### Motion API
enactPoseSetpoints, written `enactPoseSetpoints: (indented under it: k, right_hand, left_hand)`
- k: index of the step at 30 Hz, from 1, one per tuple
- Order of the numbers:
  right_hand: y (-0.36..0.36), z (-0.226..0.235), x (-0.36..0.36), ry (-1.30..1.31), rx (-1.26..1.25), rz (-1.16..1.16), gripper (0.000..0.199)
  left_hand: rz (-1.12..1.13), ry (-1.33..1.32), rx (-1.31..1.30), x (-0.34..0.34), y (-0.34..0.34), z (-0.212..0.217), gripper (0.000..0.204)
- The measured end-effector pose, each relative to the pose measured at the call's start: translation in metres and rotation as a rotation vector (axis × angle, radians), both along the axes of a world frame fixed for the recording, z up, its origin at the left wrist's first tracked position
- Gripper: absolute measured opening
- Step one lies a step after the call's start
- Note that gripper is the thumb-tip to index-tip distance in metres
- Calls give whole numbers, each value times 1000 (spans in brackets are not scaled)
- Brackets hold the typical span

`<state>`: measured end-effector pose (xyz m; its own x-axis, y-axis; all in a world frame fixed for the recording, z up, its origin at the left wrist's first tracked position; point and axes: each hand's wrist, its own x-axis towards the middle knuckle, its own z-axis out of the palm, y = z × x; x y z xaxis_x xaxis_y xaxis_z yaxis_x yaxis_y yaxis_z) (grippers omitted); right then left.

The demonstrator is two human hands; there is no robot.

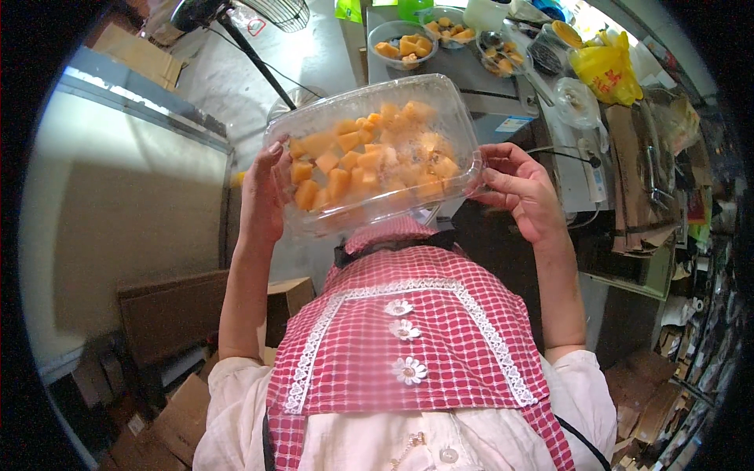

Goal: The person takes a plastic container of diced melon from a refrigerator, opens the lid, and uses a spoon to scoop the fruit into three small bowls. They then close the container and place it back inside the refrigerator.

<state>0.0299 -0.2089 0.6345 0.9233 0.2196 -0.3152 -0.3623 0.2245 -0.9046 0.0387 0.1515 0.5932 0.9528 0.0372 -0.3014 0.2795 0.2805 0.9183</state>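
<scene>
A clear plastic lidded box [298, 118] is held up in front of me, its left end a little lower than its right. Inside lie several orange fruit cubes [338, 182], which look like melon; the plastic over them is partly fogged. My left hand [265, 188] grips the box's left end, fingers closed around its edge. At the lower right corner, my right hand [522, 188] pinches the rim between thumb and fingers. I wear a red checked apron [448, 337] with white lace and daisy trims, below the box.
Behind the box, a grey table [503, 98] carries a bowl of orange chunks [404, 45], more fruit bowls, a yellow plastic bag [609, 71] and a power strip [594, 173]. A black fan [275, 63] stands at back left. Cardboard boxes [173, 420] lie at lower left.
</scene>
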Motion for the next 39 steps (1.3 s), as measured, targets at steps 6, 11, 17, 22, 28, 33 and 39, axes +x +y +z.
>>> enactPoseSetpoints:
  k: [6, 11, 17, 22, 28, 33, 39]
  right_hand:
    - [4, -9, 2, -33, 18, -66, 24]
    - [7, -11, 3, -90, -57, -59, 23]
    - [7, -15, 5, -142, -88, -93, 36]
    - [4, -15, -16, 10, -286, 221, 42]
    - [6, -35, -51, -35, -400, 198, 31]
    - [11, -25, -46, 76, -248, 201, 36]
    - [2, -13, -36, 74, -214, 261, 51]
  left_hand:
    - [1, 19, 24, 0, -5, 5, 86]
    - [0, 21, -25, 4, 3, -9, 87]
    - [78, -109, -51, 8, -1, -6, 87]
    - [65, -51, -81, -7, 9, -16, 70]
    - [80, -83, -259, -21, -1, -21, 40]
    - [20, 61, 51, -14, -10, 2, 51]
    - [-40, 123, 20, -16, -10, -10, 60]
